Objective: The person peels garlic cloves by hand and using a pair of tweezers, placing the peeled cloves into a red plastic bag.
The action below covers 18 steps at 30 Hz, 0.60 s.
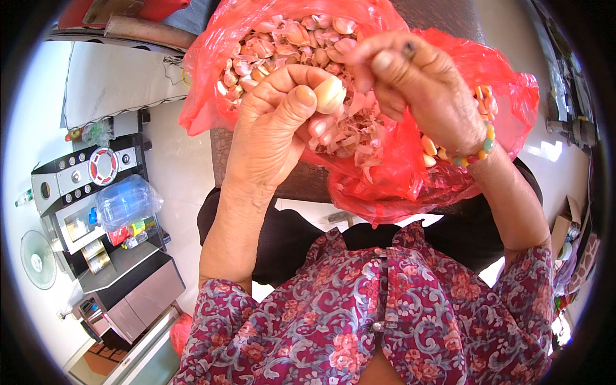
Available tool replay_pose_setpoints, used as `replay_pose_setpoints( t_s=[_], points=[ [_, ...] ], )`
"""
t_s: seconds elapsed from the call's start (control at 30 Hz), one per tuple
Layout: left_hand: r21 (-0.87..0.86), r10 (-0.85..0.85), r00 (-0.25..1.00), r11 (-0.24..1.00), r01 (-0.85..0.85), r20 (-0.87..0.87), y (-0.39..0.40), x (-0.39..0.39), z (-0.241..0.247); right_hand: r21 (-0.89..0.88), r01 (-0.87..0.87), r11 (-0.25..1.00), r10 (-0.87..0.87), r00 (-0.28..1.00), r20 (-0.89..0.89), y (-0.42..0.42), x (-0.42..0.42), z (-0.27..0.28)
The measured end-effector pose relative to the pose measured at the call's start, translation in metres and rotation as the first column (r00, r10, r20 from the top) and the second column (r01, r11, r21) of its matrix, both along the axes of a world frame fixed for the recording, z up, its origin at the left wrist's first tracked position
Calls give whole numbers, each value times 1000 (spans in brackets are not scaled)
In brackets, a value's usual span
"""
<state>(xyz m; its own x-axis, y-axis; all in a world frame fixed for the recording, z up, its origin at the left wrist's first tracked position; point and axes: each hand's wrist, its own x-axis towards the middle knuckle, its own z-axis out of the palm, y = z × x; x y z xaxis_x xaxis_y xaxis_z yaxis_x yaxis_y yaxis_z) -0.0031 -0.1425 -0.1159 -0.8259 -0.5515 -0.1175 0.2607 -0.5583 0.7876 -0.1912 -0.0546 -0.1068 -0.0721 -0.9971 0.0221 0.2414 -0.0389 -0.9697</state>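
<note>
Between the thumb and fingers of my left hand (pixel 274 120) is a pale, peeled garlic clove (pixel 330 95). My right hand (pixel 418 86) is just to the right, blurred, with its fingers loosely bent and apart; I see nothing held in it. Under both hands a red plastic bag (pixel 202 91) lies spread, holding many unpeeled garlic cloves (pixel 269 45). Loose papery garlic skins (pixel 356 130) are heaped between the hands. Peeled cloves (pixel 429 153) lie in another red plastic bag (pixel 510 96) below and beyond my right wrist, partly hidden by it.
The bags rest on a dark brown stool or table top (pixel 442 14) before my knees. To the left stand a cabinet (pixel 139 298), a large blue water bottle (pixel 127 202) and a fan (pixel 37 260). A cardboard box (pixel 565 224) is at the far right.
</note>
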Motion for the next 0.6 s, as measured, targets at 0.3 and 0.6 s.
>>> replay_pose_setpoints(
  t_s=[0.3,0.6],
  points=[
    [72,-59,998,996,59,-3,8,-6,-4,-123,-95,988,108,989,104,-1,18,-12],
    [-590,273,938,802,-99,213,23,-13,8,-71,43,997,-59,968,-244,1,14,-10]
  ],
)
